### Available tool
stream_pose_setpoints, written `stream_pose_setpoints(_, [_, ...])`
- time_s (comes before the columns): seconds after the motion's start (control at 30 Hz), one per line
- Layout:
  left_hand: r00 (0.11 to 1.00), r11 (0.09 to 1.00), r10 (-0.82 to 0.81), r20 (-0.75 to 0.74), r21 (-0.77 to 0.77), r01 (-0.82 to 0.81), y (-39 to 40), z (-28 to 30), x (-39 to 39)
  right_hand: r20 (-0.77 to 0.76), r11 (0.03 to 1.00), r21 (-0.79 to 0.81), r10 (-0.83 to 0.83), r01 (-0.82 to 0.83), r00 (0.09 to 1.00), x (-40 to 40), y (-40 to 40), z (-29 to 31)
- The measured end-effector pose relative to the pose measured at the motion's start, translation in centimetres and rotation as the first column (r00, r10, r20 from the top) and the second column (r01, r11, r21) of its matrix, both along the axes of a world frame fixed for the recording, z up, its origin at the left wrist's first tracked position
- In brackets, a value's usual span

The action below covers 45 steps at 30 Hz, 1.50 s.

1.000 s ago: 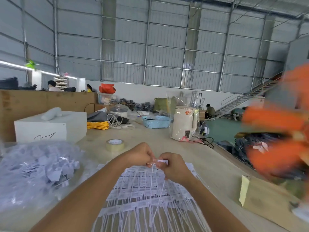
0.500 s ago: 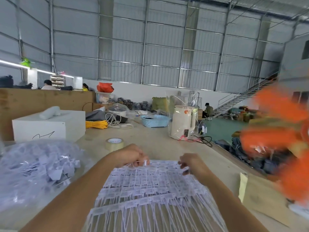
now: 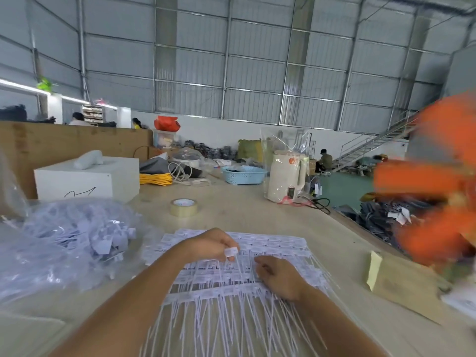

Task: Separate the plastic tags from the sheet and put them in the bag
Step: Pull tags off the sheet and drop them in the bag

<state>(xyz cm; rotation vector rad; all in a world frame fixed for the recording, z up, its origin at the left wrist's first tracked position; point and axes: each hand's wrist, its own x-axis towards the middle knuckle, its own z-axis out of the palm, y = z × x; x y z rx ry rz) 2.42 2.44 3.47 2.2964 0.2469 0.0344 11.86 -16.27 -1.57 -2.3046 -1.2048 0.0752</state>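
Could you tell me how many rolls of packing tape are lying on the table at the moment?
1. The tape roll lies flat on the table, beyond the tag sheet and right of the bag. Others may be hidden among the far clutter.

— Where does the sheet (image 3: 270,247) lie for you?

— It lies on the table (image 3: 342,243) straight before you, under both your hands. Your left hand (image 3: 212,244) is over its middle and pinches one tag (image 3: 231,251); your right hand (image 3: 279,275) rests on the sheet, just to the right of the left one and nearer to you.

— And the bag (image 3: 64,243)?

— It is on the table at your left, beside the sheet, with loose tags inside it. Behind the bag stands a box (image 3: 86,180). The tape roll (image 3: 183,207) lies behind the sheet, and the kettle (image 3: 287,176) stands farther back, to the right. The basket (image 3: 243,174) is left of the kettle.
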Motion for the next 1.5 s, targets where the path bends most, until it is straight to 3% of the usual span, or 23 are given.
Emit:
stream_pose_setpoints(0.2, [0.998, 0.998, -0.068, -0.002, -0.003, 0.068, -1.0, 0.1, -0.6, -0.067, 0.997, 0.067, 0.040, -0.035, 0.997, -0.7, -1.7, 0.6])
stream_pose_setpoints(0.27, [0.997, 0.997, -0.062, 0.051, -0.052, 0.064, -1.6, 0.0, -0.6, -0.116, 0.979, 0.201, 0.043, -0.019, 0.992, -1.0, -1.1, 1.9])
stream_pose_setpoints(0.37, [0.990, 0.998, -0.070, 0.121, 0.002, 0.071, -1.8, 0.7, 0.0, -0.285, 0.919, 0.394, 0.121, 0.001, 0.951, -1.5, 0.3, 3.9])
stream_pose_setpoints(0.43, [0.984, 0.995, -0.090, 0.152, 0.066, 0.081, -1.7, 1.2, 0.2, -0.385, 0.921, 0.384, 0.227, -0.068, 0.895, -2.0, 1.3, 4.4])
stream_pose_setpoints(0.53, [0.975, 0.981, -0.084, 0.206, 0.191, 0.044, -1.4, 1.5, 0.5, -0.426, 0.932, 0.348, 0.254, -0.102, 0.868, -2.1, 2.0, 4.6])
stream_pose_setpoints(0.67, [0.955, 0.990, 0.078, 0.287, 0.093, -0.108, -0.2, 1.0, 0.3, -0.451, 0.905, 0.423, 0.250, -0.041, 0.857, -1.1, 2.3, 4.7])
stream_pose_setpoints(0.77, [0.978, 0.994, 0.077, 0.193, -0.092, -0.060, 0.1, -0.1, 0.2, -0.375, 0.916, 0.396, 0.222, -0.061, 0.900, -0.9, 2.8, 4.4])
stream_pose_setpoints(0.9, [0.967, 0.935, 0.166, 0.192, -0.343, -0.092, -0.5, -0.7, 0.3, -0.252, 0.902, 0.421, 0.214, -0.092, 0.944, -1.1, 3.6, 3.9])
stream_pose_setpoints(1.0, [0.966, 0.792, 0.220, 0.133, -0.602, -0.098, -1.2, -0.6, 0.2, -0.133, 0.889, 0.453, 0.140, -0.065, 0.981, -1.1, 4.0, 3.4])
stream_pose_setpoints(1.07, [0.968, 0.651, 0.249, 0.039, -0.747, -0.137, -1.6, -0.4, 0.2, 0.090, 0.886, 0.441, 0.113, -0.141, 0.990, -1.0, 4.0, 3.2])
stream_pose_setpoints(1.13, [0.970, 0.530, 0.238, -0.045, -0.831, -0.169, -1.9, -0.3, 0.1, 0.285, 0.866, 0.439, 0.119, -0.240, 0.951, -0.9, 3.8, 3.2])
stream_pose_setpoints(1.2, [0.981, 0.501, 0.186, -0.060, -0.853, -0.148, -2.0, 0.2, 0.0, 0.317, 0.842, 0.459, 0.141, -0.282, 0.938, -0.9, 3.6, 3.4])
stream_pose_setpoints(1.27, [0.992, 0.551, 0.122, -0.034, -0.829, -0.096, -1.8, 0.8, -0.5, 0.191, 0.832, 0.500, 0.165, -0.240, 0.968, -1.2, 3.6, 3.7])
stream_pose_setpoints(1.37, [0.999, 0.631, -0.021, 0.037, -0.775, 0.042, -1.1, 1.8, -1.8, -0.226, 0.778, 0.620, 0.053, 0.102, 0.973, -0.1, 2.1, 5.2])
stream_pose_setpoints(1.43, [0.997, 0.724, -0.022, 0.071, -0.687, 0.065, -0.4, 2.2, -2.7, -0.535, 0.690, 0.647, 0.105, 0.326, 0.839, 1.4, 0.1, 7.0])
stream_pose_setpoints(1.5, [0.992, 0.834, 0.076, 0.101, -0.552, -0.008, -0.3, 2.4, -2.9, -0.723, 0.686, 0.614, 0.290, 0.390, 0.627, 1.5, -0.8, 8.7])
